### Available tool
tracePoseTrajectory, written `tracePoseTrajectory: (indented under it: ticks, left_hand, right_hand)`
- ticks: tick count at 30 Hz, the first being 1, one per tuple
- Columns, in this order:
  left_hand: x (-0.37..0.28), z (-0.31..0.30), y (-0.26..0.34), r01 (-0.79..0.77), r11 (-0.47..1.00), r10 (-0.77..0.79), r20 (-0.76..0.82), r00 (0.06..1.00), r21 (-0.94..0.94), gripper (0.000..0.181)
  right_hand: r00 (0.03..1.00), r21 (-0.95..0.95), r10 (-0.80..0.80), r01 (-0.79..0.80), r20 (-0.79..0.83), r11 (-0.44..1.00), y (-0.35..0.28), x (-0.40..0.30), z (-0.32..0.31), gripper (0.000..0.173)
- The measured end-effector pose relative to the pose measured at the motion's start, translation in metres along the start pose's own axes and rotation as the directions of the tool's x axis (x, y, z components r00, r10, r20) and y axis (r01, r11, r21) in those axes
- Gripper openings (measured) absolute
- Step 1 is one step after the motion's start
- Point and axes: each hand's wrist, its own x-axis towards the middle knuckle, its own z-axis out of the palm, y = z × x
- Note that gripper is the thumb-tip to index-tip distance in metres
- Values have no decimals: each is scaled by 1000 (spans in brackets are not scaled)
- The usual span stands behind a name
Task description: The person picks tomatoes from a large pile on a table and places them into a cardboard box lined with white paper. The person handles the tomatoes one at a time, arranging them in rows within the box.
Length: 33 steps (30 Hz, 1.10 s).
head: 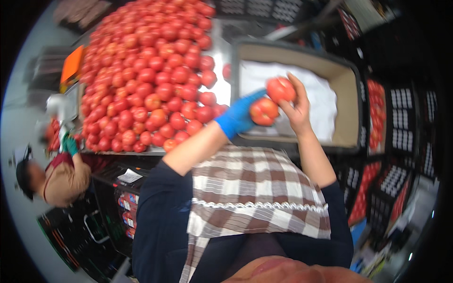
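My left hand (241, 112), in a blue glove, is closed on a red-orange tomato (264, 111). Bare, my right hand (299, 106) grips a second red tomato (280, 89) between thumb and fingers. The two tomatoes are close together above a dark crate (295, 45). Brown card lines the crate's inner walls, and a white sheet (318, 95) covers its floor. To the left, a large heap of tomatoes (152, 81) spreads over a metal table (222, 33). The fingers of my left hand are partly hidden behind the tomatoes.
A co-worker (63, 180) in green gloves stands at the left end of the table. Stacked black crates (401, 116) line the right, some with tomatoes (376, 116). Another black crate (116, 184) with packed goods stands below the table's edge. An orange box (72, 65) sits at the far left.
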Motion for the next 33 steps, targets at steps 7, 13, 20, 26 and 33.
tracePoseTrajectory:
  ticks: [7, 13, 20, 26, 33]
  left_hand:
    - [-5, 29, 13, 59, 998, -61, -56, 997, -38, 53]
    - [-6, 4, 2, -12, 1000, 13, -57, 998, 25, 48]
    - [-3, -2, -1, 103, 983, -86, 118, 989, -151, 46]
    - [-8, 3, 3, 67, 991, -60, 67, 996, -120, 47]
    - [-6, 3, 3, 28, 993, -22, 58, 998, -111, 46]
  right_hand:
    - [989, -10, -114, 114, -92, 993, -3, 1, -6, 80]
    - [995, -38, -93, 91, -44, 995, -4, 2, 0, 79]
    - [999, 108, -26, 28, -23, 994, -6, -1, 2, 77]
    - [995, 192, 99, -102, 22, 976, -3, 4, -1, 76]
    - [982, 159, 177, -186, 70, 970, -4, 11, -2, 74]
